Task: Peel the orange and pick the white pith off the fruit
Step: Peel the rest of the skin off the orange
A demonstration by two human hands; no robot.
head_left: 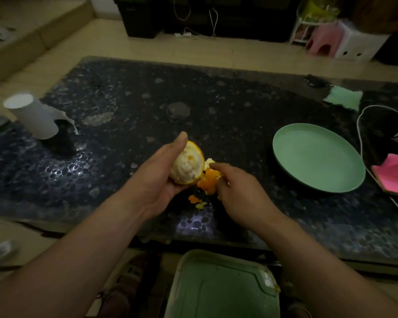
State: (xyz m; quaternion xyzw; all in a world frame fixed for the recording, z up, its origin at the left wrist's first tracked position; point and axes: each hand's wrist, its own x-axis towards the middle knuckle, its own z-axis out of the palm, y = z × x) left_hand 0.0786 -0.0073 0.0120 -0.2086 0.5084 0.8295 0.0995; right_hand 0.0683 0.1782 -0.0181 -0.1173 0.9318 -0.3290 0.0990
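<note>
My left hand (163, 171) grips a partly peeled orange (189, 165) above the dark table; pale pith covers the side facing me and a strip of orange rind remains along its right edge. My right hand (237, 187) pinches a torn piece of peel (208, 180) that hangs just right of and below the fruit. Small scraps of peel (195, 200) lie on the table under the hands.
An empty green plate (317, 157) sits to the right, with a pink object (395, 175) and a white cord (363, 138) beyond it. A white paper roll (32, 115) stands at the left. A green bin (218, 288) is below the table's near edge.
</note>
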